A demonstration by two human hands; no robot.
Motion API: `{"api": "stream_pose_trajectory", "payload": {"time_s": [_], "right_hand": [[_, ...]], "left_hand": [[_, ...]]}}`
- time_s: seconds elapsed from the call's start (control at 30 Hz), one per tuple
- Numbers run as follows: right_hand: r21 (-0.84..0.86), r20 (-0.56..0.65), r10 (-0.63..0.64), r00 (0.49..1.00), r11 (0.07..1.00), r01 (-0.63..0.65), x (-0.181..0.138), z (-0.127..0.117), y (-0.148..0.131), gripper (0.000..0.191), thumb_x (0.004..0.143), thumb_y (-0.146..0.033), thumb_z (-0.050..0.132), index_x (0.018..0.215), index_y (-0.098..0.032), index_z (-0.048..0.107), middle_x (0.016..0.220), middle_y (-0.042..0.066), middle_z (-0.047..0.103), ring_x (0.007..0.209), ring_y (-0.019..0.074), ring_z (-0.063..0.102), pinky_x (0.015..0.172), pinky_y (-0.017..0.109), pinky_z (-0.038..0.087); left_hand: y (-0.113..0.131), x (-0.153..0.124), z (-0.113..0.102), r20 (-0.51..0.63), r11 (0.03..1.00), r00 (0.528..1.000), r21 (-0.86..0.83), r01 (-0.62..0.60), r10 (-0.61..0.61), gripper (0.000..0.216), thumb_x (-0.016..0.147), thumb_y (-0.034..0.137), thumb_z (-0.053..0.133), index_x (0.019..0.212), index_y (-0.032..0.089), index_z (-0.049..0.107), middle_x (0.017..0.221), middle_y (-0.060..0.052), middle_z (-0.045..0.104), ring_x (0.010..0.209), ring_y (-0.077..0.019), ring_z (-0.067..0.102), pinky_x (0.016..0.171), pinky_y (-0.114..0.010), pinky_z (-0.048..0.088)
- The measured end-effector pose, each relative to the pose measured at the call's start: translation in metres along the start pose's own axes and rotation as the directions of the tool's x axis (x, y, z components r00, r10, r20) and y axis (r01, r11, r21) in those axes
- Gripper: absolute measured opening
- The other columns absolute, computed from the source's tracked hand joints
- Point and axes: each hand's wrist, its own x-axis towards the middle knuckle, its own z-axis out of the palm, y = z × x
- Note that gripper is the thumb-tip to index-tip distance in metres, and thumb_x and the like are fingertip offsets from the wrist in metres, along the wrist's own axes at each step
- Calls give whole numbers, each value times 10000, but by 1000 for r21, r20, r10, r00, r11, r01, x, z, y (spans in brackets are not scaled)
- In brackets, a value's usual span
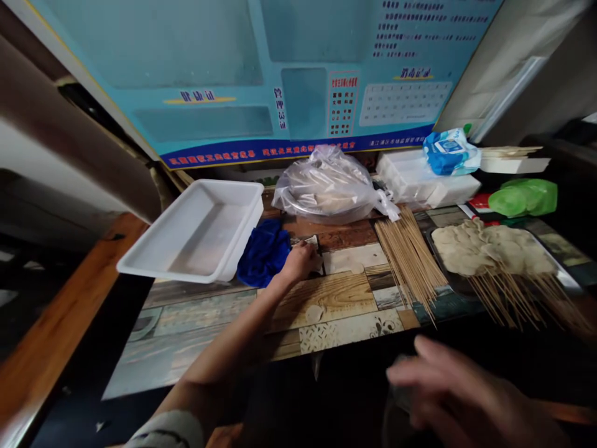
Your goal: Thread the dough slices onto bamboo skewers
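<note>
My left hand [300, 260] reaches forward across the patterned table [196, 317], its fingers curled on a small flat object [313, 242] next to a crumpled blue cloth [263, 252]. What that object is I cannot make out. My right hand [448, 389] hovers low at the near right, blurred, fingers partly spread over something dark. A loose bundle of bamboo skewers [408, 255] lies right of the left hand. A metal tray [566, 277] at the right holds pale flat slices threaded on skewers [485, 249].
An empty white plastic tub [198, 230] sits at the left rear. A metal basin wrapped in a clear bag [326, 186] stands behind, beside white containers [420, 180], a blue-white packet [450, 152] and a green bag [525, 197]. A blue notice board [261, 74] leans against the wall.
</note>
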Motion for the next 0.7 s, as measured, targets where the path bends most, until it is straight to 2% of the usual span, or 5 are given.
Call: {"api": "stream_pose_trajectory", "payload": {"time_s": [0.13,0.23,0.33,0.53,0.7], "right_hand": [[-6,-23,151,988,989,-151,14,-25,25,433,928,-293,443,1344,-360,339,973,8,693,673,126,683,656,241,556],[87,-35,203,979,976,-199,24,-14,44,377,934,-259,417,1302,-326,373,947,-1,667,616,90,648,635,224,535],[114,-1,184,983,977,-182,29,4,53,371,929,-230,403,1294,-296,378,968,6,653,594,77,630,670,246,520],[104,48,104,993,989,-109,23,21,45,334,901,-198,387,1229,-232,440,930,19,657,553,74,623,637,239,517],[138,59,157,986,977,-164,14,20,46,316,900,-227,409,1210,-223,469,934,11,662,552,75,625,641,236,515]], "left_hand": [[2,-20,-16,91,977,996,-215,5,15,123,736,175,556,845,153,609,695,-2,605,644,-125,537,622,-218,408],[6,-53,-23,287,888,955,-454,72,70,172,735,226,583,887,158,623,736,-7,641,675,-130,565,612,-206,411],[8,-80,-19,452,903,885,-417,101,110,164,741,237,583,864,164,663,731,-22,652,670,-144,572,599,-213,408],[-2,-91,0,276,957,936,-247,-150,218,161,753,195,553,833,168,689,867,-82,602,753,-169,532,680,-252,402],[-10,-94,6,316,944,904,-253,-213,288,94,713,141,560,757,169,638,784,-56,606,699,-155,517,622,-243,371]]}}
